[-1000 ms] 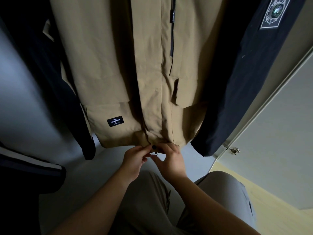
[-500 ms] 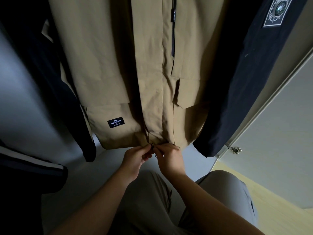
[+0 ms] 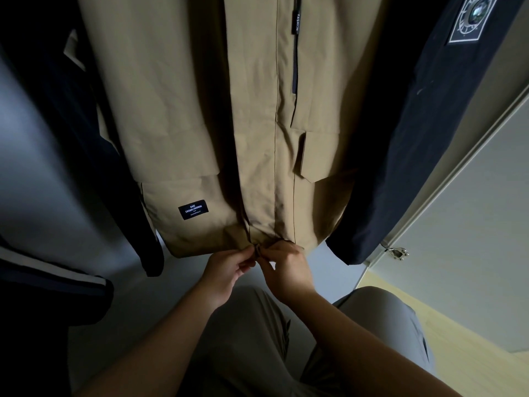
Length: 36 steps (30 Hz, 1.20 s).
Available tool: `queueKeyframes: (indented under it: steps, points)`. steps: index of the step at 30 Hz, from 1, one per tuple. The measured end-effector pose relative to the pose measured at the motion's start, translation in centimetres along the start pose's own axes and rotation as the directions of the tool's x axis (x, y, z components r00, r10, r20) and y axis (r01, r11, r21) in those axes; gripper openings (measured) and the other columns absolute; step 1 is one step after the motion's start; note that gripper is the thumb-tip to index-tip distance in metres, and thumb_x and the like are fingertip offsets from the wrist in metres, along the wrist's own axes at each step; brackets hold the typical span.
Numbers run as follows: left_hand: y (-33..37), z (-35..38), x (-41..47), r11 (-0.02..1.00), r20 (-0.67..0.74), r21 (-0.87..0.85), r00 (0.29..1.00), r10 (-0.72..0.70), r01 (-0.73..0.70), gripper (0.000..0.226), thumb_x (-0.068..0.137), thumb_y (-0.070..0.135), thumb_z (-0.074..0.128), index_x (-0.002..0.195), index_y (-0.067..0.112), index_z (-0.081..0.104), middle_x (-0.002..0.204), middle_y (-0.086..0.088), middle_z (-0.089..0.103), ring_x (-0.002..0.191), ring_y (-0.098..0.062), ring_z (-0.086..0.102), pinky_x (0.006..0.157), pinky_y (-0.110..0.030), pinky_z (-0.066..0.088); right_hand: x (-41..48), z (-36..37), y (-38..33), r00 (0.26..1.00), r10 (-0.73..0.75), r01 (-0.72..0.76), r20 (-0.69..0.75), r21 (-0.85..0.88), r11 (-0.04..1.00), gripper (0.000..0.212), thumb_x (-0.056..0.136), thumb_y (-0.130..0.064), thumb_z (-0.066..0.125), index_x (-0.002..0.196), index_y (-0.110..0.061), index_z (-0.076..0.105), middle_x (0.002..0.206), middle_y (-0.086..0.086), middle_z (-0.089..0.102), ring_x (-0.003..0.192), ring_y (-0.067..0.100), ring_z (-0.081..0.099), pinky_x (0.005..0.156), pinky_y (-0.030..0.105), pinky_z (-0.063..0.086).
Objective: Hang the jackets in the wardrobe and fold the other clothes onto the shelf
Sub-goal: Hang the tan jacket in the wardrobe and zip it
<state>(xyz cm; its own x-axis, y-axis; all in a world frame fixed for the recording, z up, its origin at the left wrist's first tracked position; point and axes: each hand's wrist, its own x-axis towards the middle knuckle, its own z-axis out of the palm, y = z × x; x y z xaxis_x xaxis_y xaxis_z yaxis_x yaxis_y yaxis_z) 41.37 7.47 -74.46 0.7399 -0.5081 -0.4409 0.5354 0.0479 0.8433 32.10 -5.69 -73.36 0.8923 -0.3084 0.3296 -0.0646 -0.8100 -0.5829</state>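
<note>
The tan jacket [image 3: 257, 110] hangs in the wardrobe [image 3: 458, 156], filling the view from 12 o'clock down to the centre, so for this piece the hanging itself looks done. What is in hand seems to be fastening it. The left hand [image 3: 226, 273] and right hand [image 3: 289, 270] meet just below centre, and each grip is a narrow pinch on the jacket's hem at the foot of the zip [image 3: 257, 249]. Whether the zip ends are joined is too small to tell.

Counted, there are three hanging garments: the tan one, a dark jacket [image 3: 415, 124] touching it at 3 o'clock, and another dark garment [image 3: 86, 124] at 9 o'clock. A fourth dark piece with a pale stripe [image 3: 51, 282] sits at 8 o'clock, and I cannot tell what it is. Two hands are in view. No shelf and no folded clothes show, so the folding part cannot be judged.
</note>
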Motion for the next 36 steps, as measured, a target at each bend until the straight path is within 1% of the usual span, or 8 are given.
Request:
queueKeyframes:
  steps: [10, 15, 17, 20, 23, 27, 32, 36]
  points:
    - [-0.1, 0.4, -0.5, 0.996, -0.078, 0.065, 0.995, 0.061, -0.057, 0.023, 0.082, 0.012, 0.078, 0.103, 0.001, 0.076, 0.11, -0.02, 0.074, 0.107, -0.025, 0.068, 0.101, -0.037, 0.051, 0.2, 0.7, 1.1, 0.998, 0.027, -0.033, 0.062, 0.089, 0.996, 0.039, 0.09, 0.007, 0.059, 0.107, -0.021, 0.081, 0.098, 0.003, 0.063, 0.098, 0.028, 0.057, 0.08, 0.031, 0.048]
    - [-0.8, 0.4, -0.2, 0.999, -0.146, 0.029, 0.989, 0.023, -0.019, 0.013, 0.097, 0.009, 0.065, 0.098, 0.006, 0.077, 0.098, -0.013, 0.075, 0.098, -0.023, 0.066, 0.091, -0.033, 0.052, 0.0, 0.8, 1.2, 0.966, 0.2, -0.242, 0.161, 0.306, 0.921, 0.047, 0.097, 0.001, 0.051, 0.111, -0.036, 0.078, 0.096, -0.039, 0.059, 0.1, -0.008, 0.053, 0.079, 0.003, 0.039]
    - [-1.2, 0.6, 0.0, 0.998, -0.173, 0.058, 0.984, 0.034, -0.025, 0.018, 0.1, 0.013, 0.06, 0.098, 0.006, 0.076, 0.09, -0.009, 0.073, 0.094, -0.023, 0.064, 0.092, -0.035, 0.053, 0.0, 0.8, 1.0, 0.902, 0.403, -0.43, 0.154, 0.405, 0.807, 0.042, 0.095, -0.011, 0.055, 0.09, -0.048, 0.075, 0.091, -0.04, 0.062, 0.091, -0.01, 0.059, 0.071, 0.005, 0.043]
    - [-1.4, 0.8, 0.4, 0.992, -0.21, 0.128, 0.977, 0.047, -0.02, 0.022, 0.104, 0.018, 0.055, 0.107, 0.007, 0.074, 0.101, -0.012, 0.074, 0.103, -0.025, 0.068, 0.099, -0.038, 0.053, -0.3, 0.8, 1.3, 0.638, 0.742, -0.72, 0.205, 0.5, 0.481, 0.014, 0.088, -0.032, 0.061, 0.082, -0.032, 0.074, 0.07, -0.011, 0.069, 0.069, 0.011, 0.067, 0.053, 0.019, 0.048]
    - [-1.4, 1.0, 0.8, 0.989, -0.238, 0.147, 0.97, 0.057, -0.022, 0.021, 0.103, 0.018, 0.055, 0.108, 0.008, 0.073, 0.105, -0.013, 0.075, 0.107, -0.025, 0.069, 0.101, -0.039, 0.053, -0.3, 0.5, 1.9, 0.486, 0.792, -0.828, 0.371, 0.485, 0.281, 0.029, 0.087, -0.044, 0.066, 0.086, -0.016, 0.074, 0.07, -0.001, 0.072, 0.06, 0.012, 0.069, 0.047, 0.021, 0.049]
    - [-1.3, 1.4, 0.9, 0.999, -0.292, 0.04, 0.957, -0.003, 0.015, 0.015, 0.101, 0.016, 0.06, 0.101, 0.01, 0.074, 0.098, -0.008, 0.077, 0.104, -0.023, 0.07, 0.097, -0.035, 0.053, -0.1, 0.3, 1.8, 0.381, 0.723, -0.844, 0.577, 0.536, 0.017, 0.041, 0.082, -0.046, 0.078, 0.104, -0.013, 0.067, 0.1, 0.01, 0.073, 0.087, 0.025, 0.074, 0.069, 0.035, 0.062]
    - [-0.2, 1.7, 1.1, 0.95, -0.327, 0.303, 0.944, 0.032, 0.073, 0.019, 0.098, 0.02, 0.063, 0.091, 0.007, 0.076, 0.088, -0.01, 0.077, 0.099, -0.028, 0.072, 0.092, -0.041, 0.056, 0.6, -0.1, 0.8, 0.383, 0.712, -0.917, 0.589, 0.336, 0.215, 0.034, 0.096, -0.046, 0.06, 0.105, -0.014, 0.066, 0.092, 0.006, 0.075, 0.071, 0.02, 0.074, 0.051, 0.023, 0.053]
    - [4.5, 1.7, 1.5, 0.433, -0.188, 0.892, 0.977, 0.097, 0.129, 0.042, 0.099, 0.047, 0.056, 0.104, 0.009, 0.072, 0.104, -0.012, 0.074, 0.104, -0.03, 0.067, 0.088, -0.037, 0.05, 3.3, -3.4, 0.5, 0.476, 0.658, -0.838, 0.583, 0.074, 0.54, 0.029, 0.096, -0.034, 0.056, 0.095, -0.009, 0.068, 0.082, 0.008, 0.076, 0.055, 0.018, 0.065, 0.045, 0.02, 0.043]
